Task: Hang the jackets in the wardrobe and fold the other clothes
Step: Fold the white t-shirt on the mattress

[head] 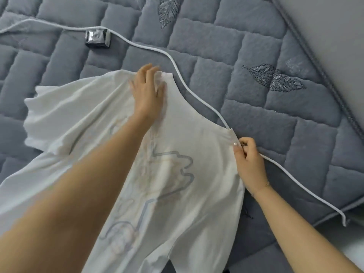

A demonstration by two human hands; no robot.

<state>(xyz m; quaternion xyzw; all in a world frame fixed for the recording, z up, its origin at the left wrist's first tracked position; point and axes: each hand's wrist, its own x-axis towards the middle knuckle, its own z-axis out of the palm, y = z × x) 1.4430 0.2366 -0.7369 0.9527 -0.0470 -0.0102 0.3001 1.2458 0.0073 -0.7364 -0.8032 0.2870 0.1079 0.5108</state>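
Both hands are on a white shirt spread over a grey quilted bed. Left hand lies flat with fingers spread, pressing the cloth at the far edge of the shirt. Right hand is curled, its fingertips pinching the shirt's edge at a corner. A white cord runs across the bed just beyond both hands, passing by the right hand. A small silver packet lies well beyond the left hand.
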